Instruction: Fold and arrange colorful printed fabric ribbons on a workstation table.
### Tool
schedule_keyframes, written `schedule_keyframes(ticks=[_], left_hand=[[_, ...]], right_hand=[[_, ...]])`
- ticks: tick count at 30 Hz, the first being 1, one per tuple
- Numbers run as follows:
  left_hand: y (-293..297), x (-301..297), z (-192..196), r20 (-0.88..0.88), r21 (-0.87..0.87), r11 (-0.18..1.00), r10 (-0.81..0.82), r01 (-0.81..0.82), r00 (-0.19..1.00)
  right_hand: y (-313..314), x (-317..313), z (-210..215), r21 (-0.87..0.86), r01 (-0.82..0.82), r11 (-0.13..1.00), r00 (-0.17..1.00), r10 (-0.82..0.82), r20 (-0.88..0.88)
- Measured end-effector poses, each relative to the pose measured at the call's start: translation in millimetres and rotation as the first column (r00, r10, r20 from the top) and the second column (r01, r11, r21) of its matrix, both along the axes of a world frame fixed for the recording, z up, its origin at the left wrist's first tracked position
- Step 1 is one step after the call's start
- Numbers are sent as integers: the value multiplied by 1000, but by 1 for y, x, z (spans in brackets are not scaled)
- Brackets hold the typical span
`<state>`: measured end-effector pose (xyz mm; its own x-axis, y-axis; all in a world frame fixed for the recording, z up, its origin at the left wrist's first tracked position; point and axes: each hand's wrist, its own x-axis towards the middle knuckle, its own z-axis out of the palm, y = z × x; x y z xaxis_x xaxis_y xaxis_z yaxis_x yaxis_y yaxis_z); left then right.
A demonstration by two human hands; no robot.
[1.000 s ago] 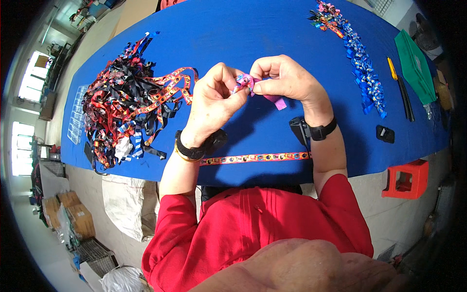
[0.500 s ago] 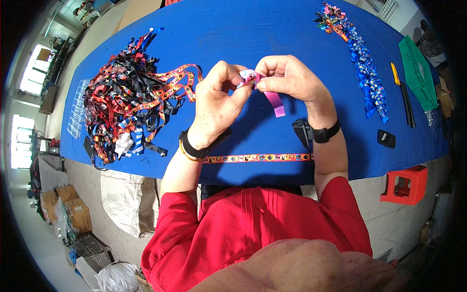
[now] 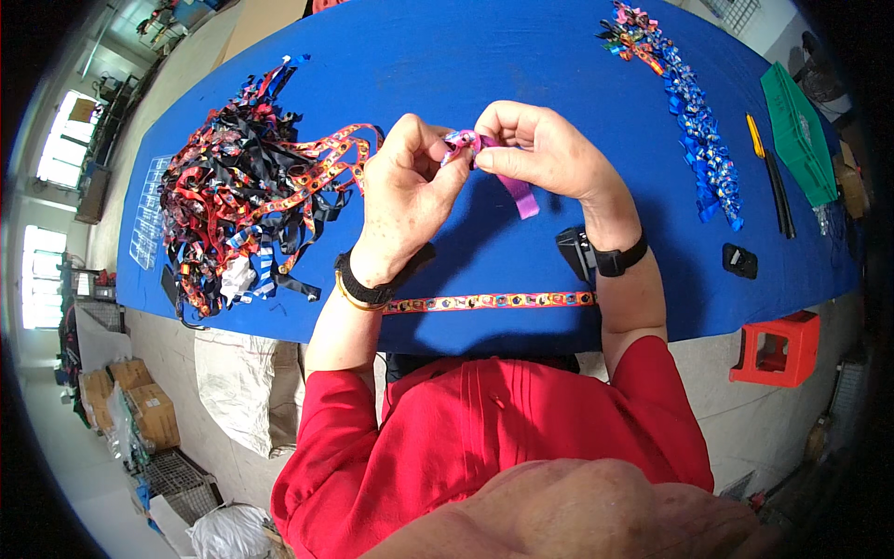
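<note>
A pink-purple ribbon is folded or knotted into a small patterned bunch between my two hands, above the blue table. My left hand pinches the bunched end with thumb and forefinger. From the other side my right hand pinches the same ribbon, and its plain tail hangs down below the fingers. The exact shape of the bunch is partly hidden by my fingertips. Below my hands, a red and yellow patterned ribbon lies straight along the table's near side.
A tangled heap of ribbons covers the left of the blue table. Far right runs a row of blue ribbon bows. Beyond are a yellow-and-black tool, a green crate and a small black object. A red stool stands below.
Both hands have shifted slightly left, still pinching the ribbon. The bunch looks tighter and its tail has swung a little.
</note>
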<state>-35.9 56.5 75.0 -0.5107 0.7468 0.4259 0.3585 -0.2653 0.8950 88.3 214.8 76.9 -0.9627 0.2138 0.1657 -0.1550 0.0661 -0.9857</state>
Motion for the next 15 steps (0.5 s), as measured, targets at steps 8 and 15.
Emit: schedule_keyframes(ticks=[8,15], left_hand=[[-4,-6,4,168,-86,991,-91,106,982],[-9,-9,14,276,-122,973,-157,197,948]], right_hand=[[-5,1,0,197,51,979,998,-41,-53],[1,4,6,40,-95,995,986,89,142]])
